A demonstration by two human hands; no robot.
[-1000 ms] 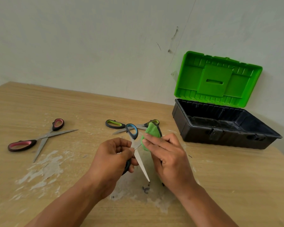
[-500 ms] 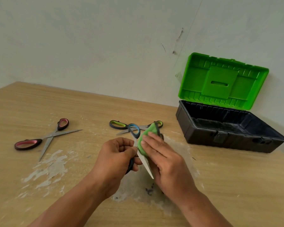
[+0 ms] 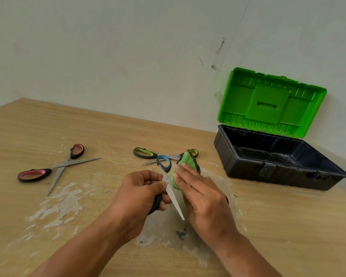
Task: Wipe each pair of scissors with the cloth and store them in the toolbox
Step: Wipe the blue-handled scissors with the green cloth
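Observation:
My left hand (image 3: 140, 193) grips the blue-handled scissors (image 3: 173, 193) by the lower handle, blades spread, one blade pointing down toward me. My right hand (image 3: 202, 194) holds the green cloth (image 3: 185, 166) against the scissors near the pivot, fingers laid over it. Behind them the green-handled scissors (image 3: 145, 153) lie on the table, partly hidden by the cloth. The pink-handled scissors (image 3: 54, 166) lie open at the left. The toolbox (image 3: 268, 168) stands at the right, black body with its green lid (image 3: 272, 102) raised.
The wooden table (image 3: 108, 136) has white worn patches in front of me and to the left. A pale wall rises right behind the table and the toolbox. A few dark crumbs (image 3: 181, 233) lie below the blade tip.
My right hand has slid the cloth along the scissors toward the pivot and a little nearer me. The camera view has shifted slightly. My left hand keeps its hold.

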